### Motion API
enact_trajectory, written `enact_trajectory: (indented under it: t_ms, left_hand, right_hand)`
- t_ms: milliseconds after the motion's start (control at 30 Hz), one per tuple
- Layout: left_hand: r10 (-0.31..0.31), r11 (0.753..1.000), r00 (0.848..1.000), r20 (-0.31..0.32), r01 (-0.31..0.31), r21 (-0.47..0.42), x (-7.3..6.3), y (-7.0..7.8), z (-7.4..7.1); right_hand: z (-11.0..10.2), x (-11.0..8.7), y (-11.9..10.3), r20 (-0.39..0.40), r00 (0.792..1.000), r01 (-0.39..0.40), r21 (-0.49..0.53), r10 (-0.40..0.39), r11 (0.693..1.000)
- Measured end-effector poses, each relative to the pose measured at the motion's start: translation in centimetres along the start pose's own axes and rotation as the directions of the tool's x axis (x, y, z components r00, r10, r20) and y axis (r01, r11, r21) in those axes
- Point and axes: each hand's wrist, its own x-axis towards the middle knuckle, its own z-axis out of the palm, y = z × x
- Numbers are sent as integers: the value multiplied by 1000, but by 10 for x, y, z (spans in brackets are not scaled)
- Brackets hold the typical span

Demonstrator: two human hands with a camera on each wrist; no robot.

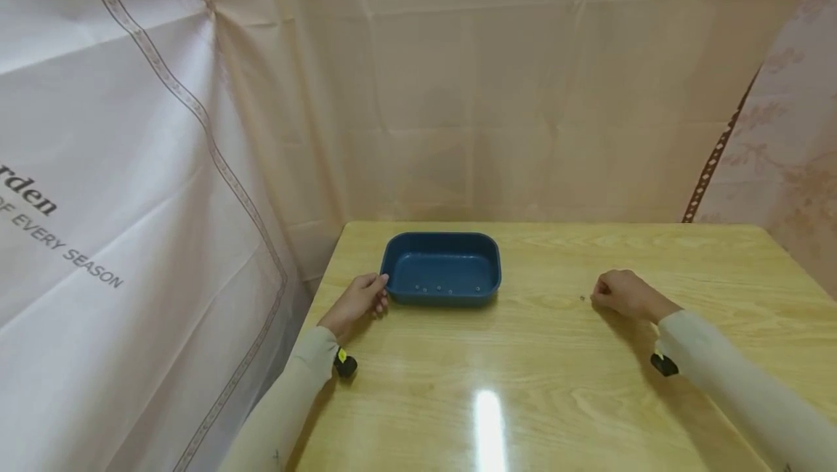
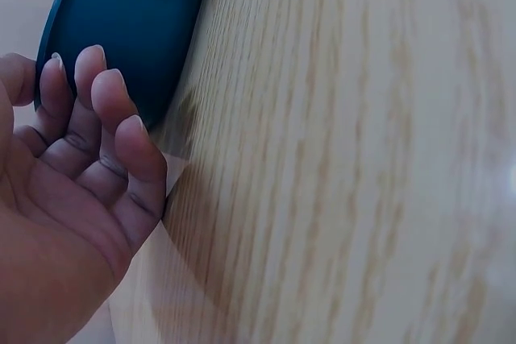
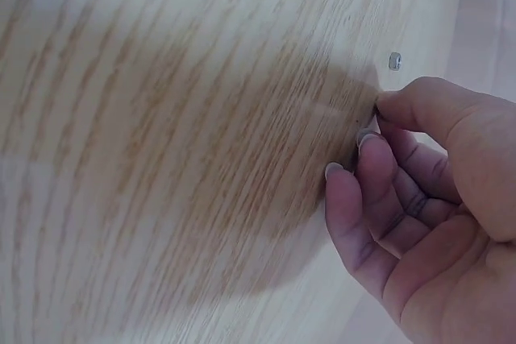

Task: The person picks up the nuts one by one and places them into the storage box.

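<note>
A deep blue rectangular tray (image 1: 441, 299) rests on the table toward the back. My left hand (image 1: 360, 301) pinches its left rim between thumb and index finger; in the left wrist view the other fingers (image 2: 113, 102) curl loosely beside the tray wall. Several small metal nuts (image 1: 439, 287) lie along the near side of the tray floor. On the right, my right hand (image 1: 624, 294) is low at the tabletop, its thumb and index fingertips pinching a tiny piece that they mostly hide. Just beyond those fingertips a single hex nut (image 3: 394, 60) lies on the wood.
The light wood-grain table (image 1: 549, 370) has its back edge against a hanging beige cloth (image 1: 458, 116). A white printed cloth (image 1: 131, 239) hangs along the left side. Light glares off the tabletop near the front.
</note>
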Motion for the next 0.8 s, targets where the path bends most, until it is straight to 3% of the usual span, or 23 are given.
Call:
enact_trajectory:
  t_ms: [800]
  left_hand:
    - [-6, 1000, 1000, 7, 6, -3, 0, 1, 0]
  right_hand:
    - [-1, 0, -3, -65, 998, 17, -30, -19, 999]
